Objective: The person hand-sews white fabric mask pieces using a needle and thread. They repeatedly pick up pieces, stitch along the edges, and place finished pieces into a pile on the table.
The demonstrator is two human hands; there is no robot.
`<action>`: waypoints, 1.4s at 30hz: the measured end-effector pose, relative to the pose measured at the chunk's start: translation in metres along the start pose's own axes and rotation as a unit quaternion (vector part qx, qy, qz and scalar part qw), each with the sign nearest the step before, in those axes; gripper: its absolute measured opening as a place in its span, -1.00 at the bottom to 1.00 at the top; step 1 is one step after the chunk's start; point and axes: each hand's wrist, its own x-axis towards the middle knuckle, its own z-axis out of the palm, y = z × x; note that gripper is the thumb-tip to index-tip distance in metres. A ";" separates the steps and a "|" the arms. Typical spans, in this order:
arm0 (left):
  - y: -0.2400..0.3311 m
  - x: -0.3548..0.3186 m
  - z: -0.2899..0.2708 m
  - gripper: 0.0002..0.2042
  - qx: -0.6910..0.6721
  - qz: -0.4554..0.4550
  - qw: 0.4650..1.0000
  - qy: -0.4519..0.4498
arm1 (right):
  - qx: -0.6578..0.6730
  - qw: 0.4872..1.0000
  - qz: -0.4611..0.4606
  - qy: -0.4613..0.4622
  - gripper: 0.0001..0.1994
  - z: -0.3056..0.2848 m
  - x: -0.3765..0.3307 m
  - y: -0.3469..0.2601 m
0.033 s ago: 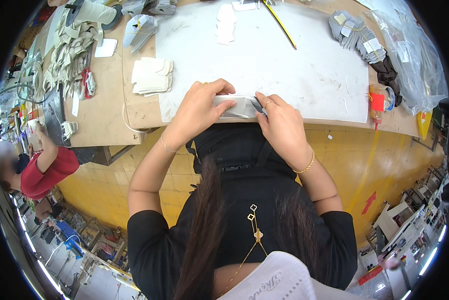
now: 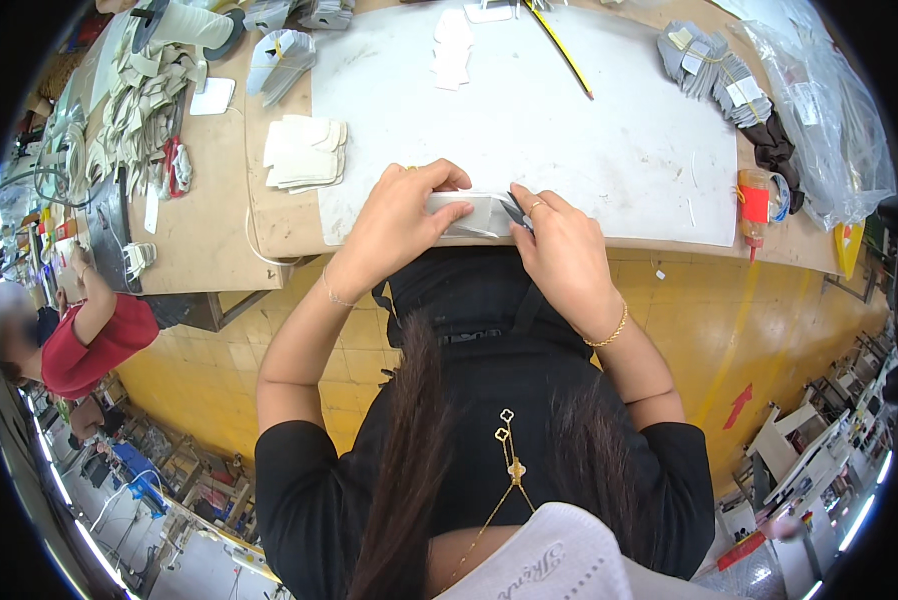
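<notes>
At the table's near edge, my left hand [image 2: 401,212] pinches a pale grey-white folded piece [image 2: 483,213] between thumb and fingers. Its right end meets a slim, dark pointed metal tool [image 2: 516,211] in my right hand [image 2: 571,250]. The fingers of that hand are closed round the tool, hiding most of it, so its exact kind does not show. Under both hands lies a large white sheet [image 2: 589,150] with scuffs and dark specks. A stack of cream flat pieces [image 2: 305,152] rests left of my left hand.
A yellow-and-black pencil [image 2: 562,50] and white cut pieces [image 2: 452,48] lie farther back. Banded grey bundles [image 2: 714,70], a clear plastic bag [image 2: 819,110] and a red-labelled bottle [image 2: 754,208] are on the right. Cream strips [image 2: 144,110] pile up left. A person in red [image 2: 94,340] works at left.
My right hand and the tool have shifted very slightly against the folded piece. My left hand keeps its hold.
</notes>
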 end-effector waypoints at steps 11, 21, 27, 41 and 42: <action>-0.001 0.054 0.004 -0.69 -0.084 0.037 0.993 0.069 | 0.051 0.990 0.032 0.127 -0.65 -0.019 0.016 0.024; -0.060 0.045 -0.045 -0.55 0.140 -0.013 0.920 0.366 | 0.243 0.933 0.145 0.220 -0.57 -0.102 0.007 0.046; -0.103 -0.025 -0.061 -0.50 0.145 -0.262 0.882 0.363 | 0.249 0.935 0.111 0.227 -0.57 -0.110 0.029 0.045; -0.099 -0.010 -0.046 -0.60 0.010 -0.276 0.849 0.451 | 0.274 0.942 0.045 0.190 -0.57 -0.097 0.028 0.043; -0.099 -0.011 -0.045 -0.61 0.020 -0.270 0.853 0.445 | 0.277 0.941 0.043 0.191 -0.57 -0.097 0.028 0.044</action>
